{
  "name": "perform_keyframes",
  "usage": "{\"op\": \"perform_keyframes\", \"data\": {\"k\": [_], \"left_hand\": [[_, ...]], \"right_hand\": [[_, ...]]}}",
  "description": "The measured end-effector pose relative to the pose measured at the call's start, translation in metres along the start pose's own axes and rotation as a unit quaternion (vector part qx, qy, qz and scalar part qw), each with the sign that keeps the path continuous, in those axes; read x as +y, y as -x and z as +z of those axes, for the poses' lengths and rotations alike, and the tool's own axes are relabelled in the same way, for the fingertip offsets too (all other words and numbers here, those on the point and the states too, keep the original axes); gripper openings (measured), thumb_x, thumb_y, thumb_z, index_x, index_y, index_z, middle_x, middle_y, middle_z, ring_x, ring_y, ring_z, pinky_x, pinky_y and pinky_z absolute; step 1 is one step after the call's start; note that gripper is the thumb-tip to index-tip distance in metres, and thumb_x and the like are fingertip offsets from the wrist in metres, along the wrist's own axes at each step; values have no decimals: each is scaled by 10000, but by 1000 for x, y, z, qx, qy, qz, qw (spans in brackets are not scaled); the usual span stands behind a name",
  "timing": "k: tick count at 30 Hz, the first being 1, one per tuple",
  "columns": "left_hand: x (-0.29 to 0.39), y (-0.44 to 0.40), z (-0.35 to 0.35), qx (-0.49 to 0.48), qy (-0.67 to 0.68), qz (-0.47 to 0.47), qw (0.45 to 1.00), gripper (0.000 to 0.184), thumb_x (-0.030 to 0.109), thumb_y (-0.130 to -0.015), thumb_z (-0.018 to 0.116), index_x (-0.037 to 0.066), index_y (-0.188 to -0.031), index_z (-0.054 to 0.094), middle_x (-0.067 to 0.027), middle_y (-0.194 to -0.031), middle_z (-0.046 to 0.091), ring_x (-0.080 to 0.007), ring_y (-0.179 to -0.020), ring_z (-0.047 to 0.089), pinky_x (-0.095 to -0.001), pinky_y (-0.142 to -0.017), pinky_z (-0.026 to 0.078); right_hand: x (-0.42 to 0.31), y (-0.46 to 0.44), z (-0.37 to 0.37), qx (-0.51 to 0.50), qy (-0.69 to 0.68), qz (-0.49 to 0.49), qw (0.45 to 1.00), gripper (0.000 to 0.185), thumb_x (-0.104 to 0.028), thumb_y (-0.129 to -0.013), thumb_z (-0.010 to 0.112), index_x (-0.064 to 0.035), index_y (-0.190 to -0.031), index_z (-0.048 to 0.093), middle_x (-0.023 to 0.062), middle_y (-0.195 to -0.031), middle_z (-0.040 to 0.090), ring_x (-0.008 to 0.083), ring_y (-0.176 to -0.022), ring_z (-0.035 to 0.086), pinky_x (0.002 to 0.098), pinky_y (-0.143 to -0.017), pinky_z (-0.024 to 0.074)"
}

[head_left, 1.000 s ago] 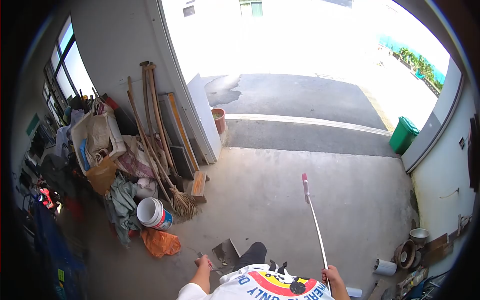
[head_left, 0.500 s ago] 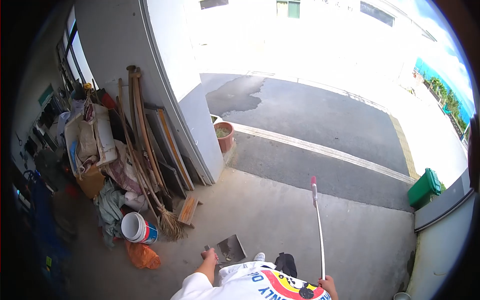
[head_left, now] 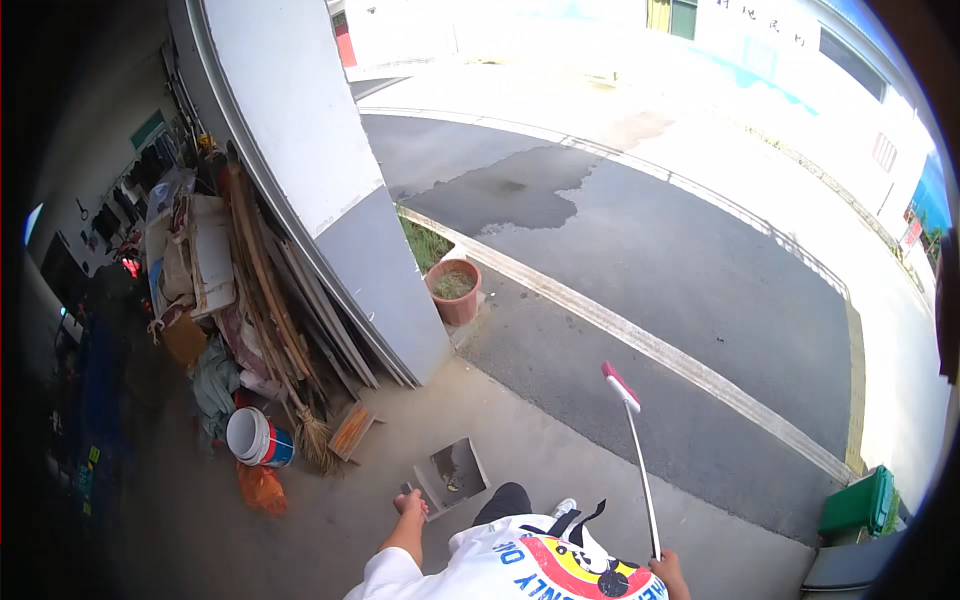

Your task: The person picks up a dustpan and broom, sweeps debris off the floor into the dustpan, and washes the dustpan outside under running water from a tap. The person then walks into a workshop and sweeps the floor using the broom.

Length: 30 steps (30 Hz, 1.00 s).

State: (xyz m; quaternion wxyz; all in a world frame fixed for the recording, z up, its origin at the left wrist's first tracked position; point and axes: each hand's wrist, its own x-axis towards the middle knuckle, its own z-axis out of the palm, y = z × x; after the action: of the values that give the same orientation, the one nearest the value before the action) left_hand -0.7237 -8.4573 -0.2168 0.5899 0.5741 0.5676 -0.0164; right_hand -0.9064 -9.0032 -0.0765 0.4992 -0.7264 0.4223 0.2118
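My left hand (head_left: 410, 502) is closed round the handle of a grey dustpan (head_left: 478, 452), out in front of me to the left. Bits of debris (head_left: 455, 482) lie in the pan. On the other side, my right hand (head_left: 670, 573) grips the end of a long white pole; it belongs to a broom (head_left: 641, 470) with a pink-and-white head. That head points away from me, in front of the dark paving. Whether it touches the ground I cannot tell.
At left, a white bucket (head_left: 250, 437), an orange bag (head_left: 262, 489), a straw broom (head_left: 316, 443) and a small wooden stool (head_left: 352, 432) stand by leaning boards. A potted plant (head_left: 457, 298) sits by the door edge. A green bin (head_left: 858, 502) is at right.
My view has shifted towards the doorway and the paving outside. The broom head has swung slightly left and turned, showing its pink side. The dustpan has moved a little forward, still in my left hand.
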Motion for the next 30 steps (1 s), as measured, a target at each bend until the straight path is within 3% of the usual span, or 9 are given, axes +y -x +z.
{"op": "perform_keyframes", "data": {"k": [6, 10, 13, 14, 17, 19, 23, 24, 30], "left_hand": [[30, 32, 85, 55, 83, -10, 995, 145, 53, -705, 572, 22, -684, 432, -69, -484, 449, -156, -330, 430, -297, -299, 347], [37, -3, 144, 128, 69, -45, 988, 132, 49, -705, 571, 9, -710, 445, -77, -495, 460, -163, -350, 454, -301, -308, 359], [59, -20, 203, 144, 93, -86, 981, 136, 45, -702, 572, -8, -747, 455, -89, -511, 475, -171, -360, 464, -307, -318, 372], [74, -22, 221, 155, 91, -99, 979, 141, 45, -703, 572, -11, -760, 455, -91, -515, 478, -172, -361, 463, -308, -319, 373], [105, -33, 295, 170, 110, -128, 971, 158, 47, -708, 570, -16, -792, 452, -94, -524, 485, -174, -363, 462, -311, -322, 372], [117, -48, 322, 183, 135, -129, 965, 167, 52, -713, 569, -16, -806, 448, -92, -527, 486, -173, -363, 460, -312, -320, 366], [141, -34, 321, 251, 180, -171, 936, 174, 58, -714, 569, -16, -810, 444, -82, -502, 464, -170, -343, 445, -309, -311, 367], [138, -36, 319, 259, 200, -163, 931, 176, 59, -713, 569, -16, -810, 443, -80, -499, 460, -168, -339, 440, -309, -308, 363], [83, -57, 346, 303, 311, -117, 893, 191, 65, -698, 565, -16, -805, 429, -74, -482, 436, -167, -324, 417, -321, -288, 341]], "right_hand": [[-134, -143, -66, -56, 43, -35, 997, 197, 10, -741, 528, 33, -931, 482, 78, -519, 486, 162, -384, 486, 331, -324, 417], [-211, -218, -56, -132, -56, -26, 989, 246, 3, -730, 557, 30, -964, 487, 76, -530, 499, 153, -394, 495, 319, -337, 417], [-294, -236, -49, -147, 96, -118, 977, 249, -19, -727, 581, 26, -957, 496, 85, -557, 527, 151, -412, 514, 297, -363, 427], [-303, -264, -49, -147, 151, -173, 962, 247, -63, -709, 611, 34, -921, 531, 111, -600, 564, 173, -472, 553, 302, -430, 448], [-348, -342, -43, -113, 225, -166, 954, 234, -95, -689, 627, 45, -869, 574, 132, -642, 592, 198, -551, 586, 312, -513, 463], [-372, -387, -41, -133, 213, -122, 960, 226, -95, -682, 637, 51, -851, 605, 129, -672, 610, 201, -611, 599, 302, -584, 466], [-467, -402, -44, -235, 21, -27, 971, 64, -31, -723, 606, 15, -765, 589, 49, -566, 521, 114, -474, 487, 287, -437, 377], [-488, -420, -41, -268, 0, 6, 964, 41, -7, -736, 572, -9, -763, 542, 27, -541, 461, 89, -432, 421, 256, -390, 303], [-616, -571, -30, -432, -115, 175, 877, 104, -21, -779, 523, -30, -871, 475, 56, -579, 482, 123, -433, 444, 257, -385, 347]]}}
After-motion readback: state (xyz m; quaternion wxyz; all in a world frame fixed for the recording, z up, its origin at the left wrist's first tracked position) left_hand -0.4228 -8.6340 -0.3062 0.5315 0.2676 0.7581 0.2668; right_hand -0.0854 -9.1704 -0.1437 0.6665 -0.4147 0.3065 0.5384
